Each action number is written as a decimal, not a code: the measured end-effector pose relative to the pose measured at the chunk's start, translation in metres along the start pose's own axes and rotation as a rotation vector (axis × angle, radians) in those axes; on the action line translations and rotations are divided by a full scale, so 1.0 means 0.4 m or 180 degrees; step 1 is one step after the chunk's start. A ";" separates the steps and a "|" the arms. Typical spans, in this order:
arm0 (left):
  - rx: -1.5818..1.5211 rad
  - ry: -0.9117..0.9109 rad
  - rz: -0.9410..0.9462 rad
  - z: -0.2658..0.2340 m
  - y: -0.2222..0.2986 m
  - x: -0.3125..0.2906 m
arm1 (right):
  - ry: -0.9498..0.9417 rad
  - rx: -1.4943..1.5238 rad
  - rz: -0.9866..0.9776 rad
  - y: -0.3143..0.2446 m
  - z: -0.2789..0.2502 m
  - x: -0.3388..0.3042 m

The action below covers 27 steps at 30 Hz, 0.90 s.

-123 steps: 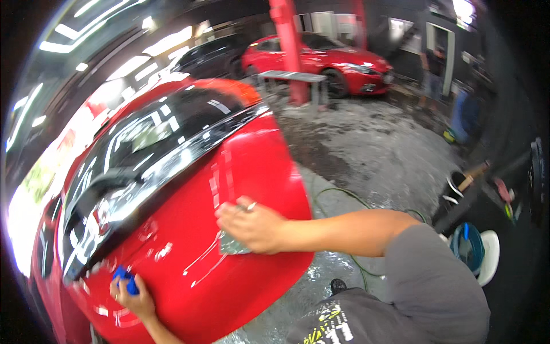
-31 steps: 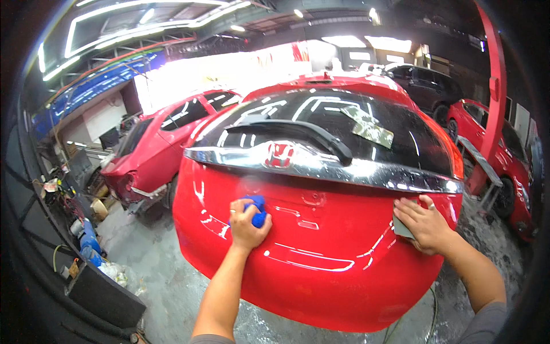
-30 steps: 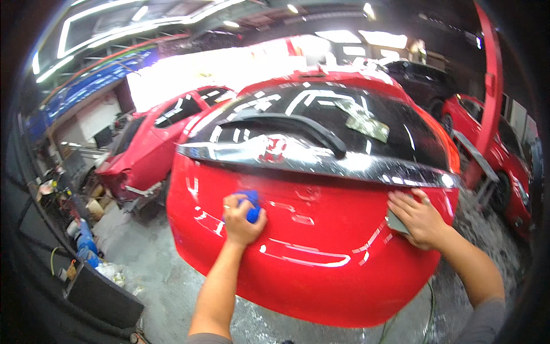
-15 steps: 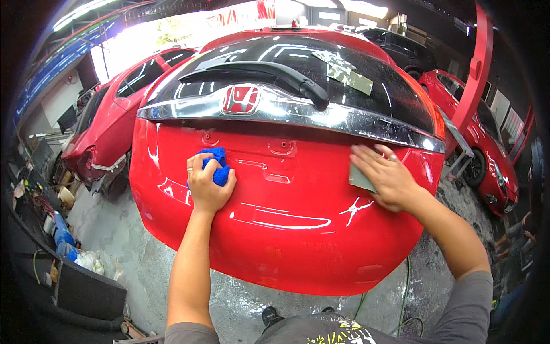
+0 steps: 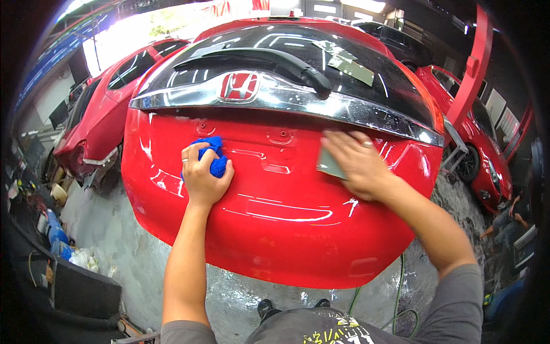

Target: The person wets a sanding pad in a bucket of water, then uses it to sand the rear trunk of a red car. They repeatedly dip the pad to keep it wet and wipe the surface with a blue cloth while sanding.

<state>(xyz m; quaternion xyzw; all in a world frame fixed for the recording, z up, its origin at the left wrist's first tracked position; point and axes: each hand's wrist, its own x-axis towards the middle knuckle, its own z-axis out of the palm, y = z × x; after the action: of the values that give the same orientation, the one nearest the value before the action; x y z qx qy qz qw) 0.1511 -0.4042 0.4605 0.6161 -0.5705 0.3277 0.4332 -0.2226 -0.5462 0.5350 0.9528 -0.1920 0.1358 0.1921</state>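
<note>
A red car tailgate fills the middle, its painted panel glossy below a chrome strip with a red badge. My left hand is closed round a crumpled blue cloth and rests on the panel's left part. Pressed flat under the fingers of my right hand is a grey-green sheet of sandpaper, against the panel right of centre, below the chrome. The palm and fingers cover much of this sheet.
Grey-green sheets lie on the rear window beside the black wiper. Red cars stand left and right, near a red post. A green hose runs over the wet floor; a dark bench stands lower left.
My right hand has slid left across the panel with the sandpaper under it. My left hand keeps its hold on the blue cloth at nearly the same spot. The view has shifted slightly.
</note>
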 end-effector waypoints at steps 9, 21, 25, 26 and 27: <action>-0.0036 -0.0037 0.0017 -0.008 -0.002 0.008 | -0.0569 -0.0363 0.0113 0.065 -0.083 -0.110; -0.0184 -0.0072 -0.0062 -0.023 -0.003 0.002 | -0.0799 -0.0365 0.0185 0.002 -0.064 -0.079; -0.0073 -0.0036 0.0021 -0.001 -0.001 0.007 | -0.0345 -0.0298 0.0210 -0.046 -0.006 -0.017; -0.0117 0.0027 0.0082 0.006 -0.004 0.005 | -0.0234 -0.0328 0.0173 -0.079 0.019 0.040; -0.0139 0.0021 0.0087 0.004 -0.011 0.002 | -0.0119 -0.0339 0.0107 -0.098 0.034 0.076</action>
<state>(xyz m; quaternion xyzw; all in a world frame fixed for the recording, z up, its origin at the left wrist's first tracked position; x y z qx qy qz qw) 0.1553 -0.4062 0.4599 0.5975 -0.5844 0.3231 0.4438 -0.1767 -0.5281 0.5206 0.9402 -0.2184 0.1107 0.2366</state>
